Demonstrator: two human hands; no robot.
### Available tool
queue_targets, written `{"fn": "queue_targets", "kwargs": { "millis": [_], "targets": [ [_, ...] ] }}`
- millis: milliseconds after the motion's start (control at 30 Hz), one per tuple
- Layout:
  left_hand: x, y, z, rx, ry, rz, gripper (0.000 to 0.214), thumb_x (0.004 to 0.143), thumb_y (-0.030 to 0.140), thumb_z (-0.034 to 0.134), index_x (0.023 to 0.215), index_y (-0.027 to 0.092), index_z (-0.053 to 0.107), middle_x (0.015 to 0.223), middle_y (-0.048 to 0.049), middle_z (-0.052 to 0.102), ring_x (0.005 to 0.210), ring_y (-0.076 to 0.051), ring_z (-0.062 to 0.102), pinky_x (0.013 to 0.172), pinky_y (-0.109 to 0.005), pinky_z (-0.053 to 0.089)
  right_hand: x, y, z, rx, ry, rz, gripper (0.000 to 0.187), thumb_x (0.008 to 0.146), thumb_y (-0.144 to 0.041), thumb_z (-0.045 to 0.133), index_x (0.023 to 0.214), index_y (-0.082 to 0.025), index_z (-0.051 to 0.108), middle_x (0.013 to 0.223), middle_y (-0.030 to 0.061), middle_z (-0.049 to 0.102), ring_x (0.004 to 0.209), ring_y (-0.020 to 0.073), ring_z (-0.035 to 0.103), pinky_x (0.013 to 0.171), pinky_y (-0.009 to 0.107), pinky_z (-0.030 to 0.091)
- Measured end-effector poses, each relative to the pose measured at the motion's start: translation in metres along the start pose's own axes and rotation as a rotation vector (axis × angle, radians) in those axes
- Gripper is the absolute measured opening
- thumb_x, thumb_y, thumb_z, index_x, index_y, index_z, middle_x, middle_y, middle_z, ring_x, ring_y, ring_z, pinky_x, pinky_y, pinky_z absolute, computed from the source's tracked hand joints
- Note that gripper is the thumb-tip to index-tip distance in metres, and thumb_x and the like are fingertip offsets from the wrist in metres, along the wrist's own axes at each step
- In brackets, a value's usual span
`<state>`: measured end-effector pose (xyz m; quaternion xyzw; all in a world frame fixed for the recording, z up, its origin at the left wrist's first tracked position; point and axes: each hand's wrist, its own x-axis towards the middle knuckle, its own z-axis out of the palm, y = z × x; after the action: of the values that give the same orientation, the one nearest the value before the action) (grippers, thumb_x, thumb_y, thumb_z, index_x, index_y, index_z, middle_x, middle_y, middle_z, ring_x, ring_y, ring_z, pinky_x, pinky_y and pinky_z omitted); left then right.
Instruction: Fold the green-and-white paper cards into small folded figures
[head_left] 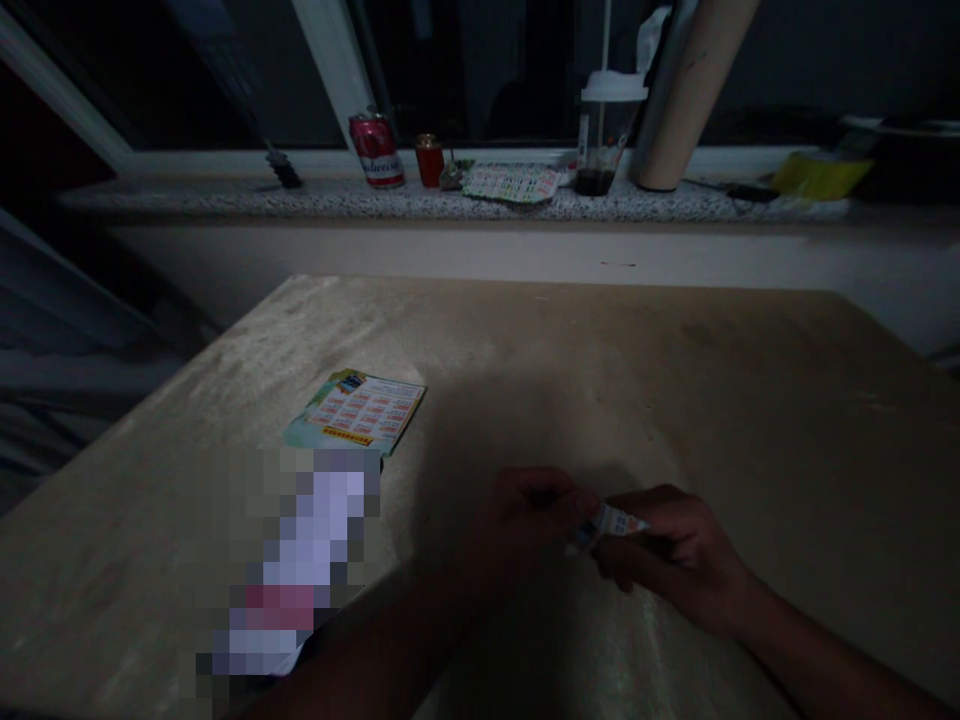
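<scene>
Both hands meet over the right-middle of the table, low in the head view. Between them is a small folded piece of printed paper (pixel 621 521), white with coloured print. My left hand (pixel 536 503) pinches its left end, with fingertips and thumb pressed together. From the other side my right hand (pixel 686 555) grips it, fingers closed around its right part. Dim light and the fingers hide much of the paper, so its full shape cannot be made out. A printed calendar-like sheet (pixel 360 410), green-edged with rows of red-and-white boxes, lies flat to the left.
A pixelated long object (pixel 315 540), probably a lit phone, lies left of my forearms on the wooden table (pixel 540 340). Along the stone windowsill (pixel 330 200) stand a red can (pixel 376 150), a small red jar (pixel 430 162), a lidded cup (pixel 600 140) and a cardboard tube (pixel 694 95).
</scene>
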<state>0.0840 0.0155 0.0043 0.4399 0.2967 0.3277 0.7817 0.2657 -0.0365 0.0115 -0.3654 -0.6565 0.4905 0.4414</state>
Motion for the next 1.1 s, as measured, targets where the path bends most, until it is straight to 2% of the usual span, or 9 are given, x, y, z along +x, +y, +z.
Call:
{"fn": "queue_targets", "kwargs": {
  "millis": [167,333,433,567,700,933,1100],
  "targets": [
    [0.001,-0.006,-0.002,0.028,-0.077,0.016,0.039,0.074,0.050,0.086,0.073,0.013,0.072,0.063,-0.0008,0.064,0.058,-0.011,0.056,0.059,-0.024,0.042,-0.004,0.002,-0.006,0.186,0.046,0.030,0.021,0.096,-0.026,0.064,0.081,-0.017,0.075,0.062,0.0011,0.062,0.049,0.0082,0.052,0.046,0.019,0.042],
    [0.001,-0.005,-0.001,0.028,-0.049,0.100,0.034,0.080,0.042,0.082,0.068,0.012,0.069,0.062,-0.0011,0.062,0.059,-0.011,0.054,0.059,-0.025,0.040,-0.004,0.007,-0.003,0.193,0.131,0.072,0.020,0.094,-0.030,0.069,0.082,-0.017,0.078,0.057,0.0002,0.061,0.047,0.0079,0.051,0.045,0.018,0.043],
    [0.001,-0.002,0.001,0.034,-0.037,0.078,0.037,0.079,0.044,0.083,0.066,0.013,0.068,0.060,-0.0002,0.061,0.056,-0.010,0.053,0.058,-0.024,0.039,-0.003,0.005,0.000,0.194,0.166,0.073,0.024,0.094,-0.031,0.069,0.076,-0.016,0.077,0.055,0.0005,0.061,0.045,0.0081,0.051,0.044,0.018,0.042],
    [-0.001,0.003,0.003,0.063,-0.081,0.010,0.041,0.076,0.051,0.082,0.067,0.013,0.070,0.062,-0.0020,0.065,0.059,-0.012,0.057,0.060,-0.025,0.042,-0.002,0.000,0.000,0.173,0.203,0.053,0.029,0.094,-0.033,0.068,0.073,-0.015,0.076,0.058,0.0038,0.065,0.046,0.0105,0.054,0.044,0.021,0.044],
    [-0.004,0.004,0.004,0.095,-0.059,-0.033,0.039,0.073,0.051,0.084,0.070,0.013,0.073,0.064,-0.0020,0.067,0.058,-0.011,0.055,0.060,-0.025,0.042,-0.003,-0.001,-0.002,0.146,0.270,0.067,0.033,0.093,-0.033,0.070,0.065,-0.016,0.073,0.053,0.0024,0.063,0.048,0.0109,0.055,0.047,0.021,0.045],
    [-0.007,0.010,0.009,0.032,-0.108,0.054,0.034,0.077,0.041,0.084,0.065,0.013,0.070,0.059,-0.0007,0.064,0.056,-0.010,0.054,0.058,-0.022,0.043,-0.004,0.003,0.001,0.403,0.229,0.171,0.034,0.091,-0.040,0.072,0.069,-0.015,0.075,0.052,0.0022,0.063,0.046,0.0101,0.053,0.048,0.022,0.042],
    [-0.006,0.011,0.008,-0.006,-0.132,0.027,0.031,0.076,0.039,0.085,0.066,0.013,0.072,0.062,-0.0010,0.066,0.058,-0.010,0.058,0.060,-0.023,0.045,-0.006,0.002,-0.002,0.400,0.236,0.191,0.035,0.090,-0.040,0.074,0.067,-0.014,0.075,0.053,0.0035,0.065,0.049,0.0125,0.057,0.050,0.024,0.044]
  ]
}}
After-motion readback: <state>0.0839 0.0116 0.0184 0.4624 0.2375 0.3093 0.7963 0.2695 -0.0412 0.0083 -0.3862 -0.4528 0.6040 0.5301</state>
